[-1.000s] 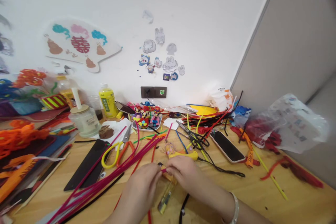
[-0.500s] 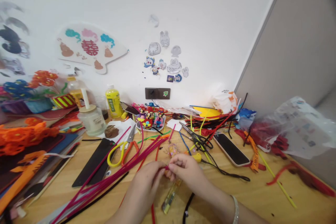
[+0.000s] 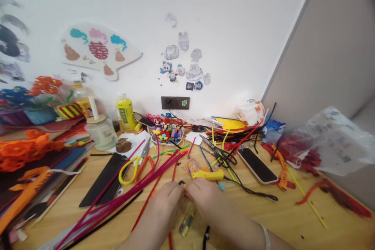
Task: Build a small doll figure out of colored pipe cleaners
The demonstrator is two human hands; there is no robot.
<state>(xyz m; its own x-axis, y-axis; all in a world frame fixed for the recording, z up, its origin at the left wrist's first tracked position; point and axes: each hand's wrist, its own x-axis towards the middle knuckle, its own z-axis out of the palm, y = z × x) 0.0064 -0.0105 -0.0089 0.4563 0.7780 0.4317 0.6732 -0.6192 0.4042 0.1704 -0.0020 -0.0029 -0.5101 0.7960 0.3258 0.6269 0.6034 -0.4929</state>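
Note:
My left hand and my right hand meet fingertip to fingertip low in the middle of the wooden table. Both are closed in a pinch on a small piece between them, too small to name; a red pipe cleaner runs under the left hand. A bundle of magenta pipe cleaners lies just left of my hands. A yellow-handled tool rests right behind my fingers, and a small clear yellow-tinted tube lies under them.
Yellow-handled scissors, black scissors and a phone lie behind my hands. A jar with a straw, a yellow bottle, small figurines, orange craft pieces and a plastic bag crowd the edges.
My hands have dropped a little lower toward the table and stay pinched together. The camera view has shifted slightly.

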